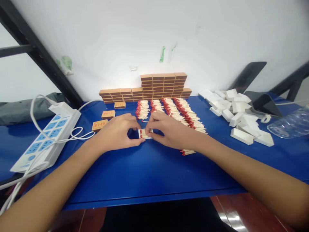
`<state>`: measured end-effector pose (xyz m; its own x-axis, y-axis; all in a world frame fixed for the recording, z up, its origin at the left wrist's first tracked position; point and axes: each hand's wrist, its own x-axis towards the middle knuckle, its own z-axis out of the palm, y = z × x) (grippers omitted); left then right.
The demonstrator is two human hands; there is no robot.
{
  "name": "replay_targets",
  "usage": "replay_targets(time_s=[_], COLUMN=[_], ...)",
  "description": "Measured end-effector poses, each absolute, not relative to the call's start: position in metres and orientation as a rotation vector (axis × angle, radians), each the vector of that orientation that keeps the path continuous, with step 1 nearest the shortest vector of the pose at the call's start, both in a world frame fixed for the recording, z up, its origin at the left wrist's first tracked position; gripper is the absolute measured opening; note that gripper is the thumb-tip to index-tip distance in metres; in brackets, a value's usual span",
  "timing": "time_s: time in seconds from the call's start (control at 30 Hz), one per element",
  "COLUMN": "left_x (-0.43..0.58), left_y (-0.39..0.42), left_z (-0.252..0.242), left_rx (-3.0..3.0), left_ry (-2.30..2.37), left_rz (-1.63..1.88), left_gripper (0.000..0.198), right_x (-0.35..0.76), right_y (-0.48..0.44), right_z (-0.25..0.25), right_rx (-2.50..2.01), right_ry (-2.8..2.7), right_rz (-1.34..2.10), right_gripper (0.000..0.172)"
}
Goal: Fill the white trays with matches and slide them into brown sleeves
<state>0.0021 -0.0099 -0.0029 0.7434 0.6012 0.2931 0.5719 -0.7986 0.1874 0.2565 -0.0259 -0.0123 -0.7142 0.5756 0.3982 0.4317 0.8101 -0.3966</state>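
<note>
A small white matchbox tray (139, 133) lies on the blue table (145, 174), with red-tipped matches (143, 133) in it. My left hand (119, 132) grips the tray's left end between thumb and fingers. At the other end, the bent thumb and fingers of my right hand (167, 129) close on the tray and partly cover the matches. Just beyond my hands, loose matches (143, 110) lie in several rows, heads to the left. More matches (187, 152) show below my right wrist. Three closed orange matchboxes (108, 114) sit beyond my left hand.
Stacked matchboxes (164, 86) line the wall. To the right lie a heap of white trays (238, 108), a dark flat device (262, 103) and a clear plastic bottle (291, 124). A white power strip (49, 137) with trailing cables (83, 137) occupies the left side.
</note>
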Motion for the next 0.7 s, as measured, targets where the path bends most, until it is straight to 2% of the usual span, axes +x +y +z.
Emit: replay_targets(time_s=[0.3,0.5,0.7], left_x=[0.002,0.0029,0.0038], left_y=[-0.0109,-0.0119,-0.0115], left_z=[-0.0021,-0.0004,-0.0013], left_rx=[2.849,2.847,2.842], left_ry=[0.966,0.977,0.964], left_rz=[0.523,0.515,0.532], left_gripper=[0.03,0.03,0.029], right_x=[0.2582,0.2571,0.2513], right_y=[-0.0308,-0.0314,-0.0299], right_z=[-0.0084,-0.0084,-0.0129], right_rx=[-0.708,-0.82,-0.938], right_ry=[-2.503,-2.523,-2.48], right_rz=[0.336,0.34,0.341], right_gripper=[0.017,0.01,0.015])
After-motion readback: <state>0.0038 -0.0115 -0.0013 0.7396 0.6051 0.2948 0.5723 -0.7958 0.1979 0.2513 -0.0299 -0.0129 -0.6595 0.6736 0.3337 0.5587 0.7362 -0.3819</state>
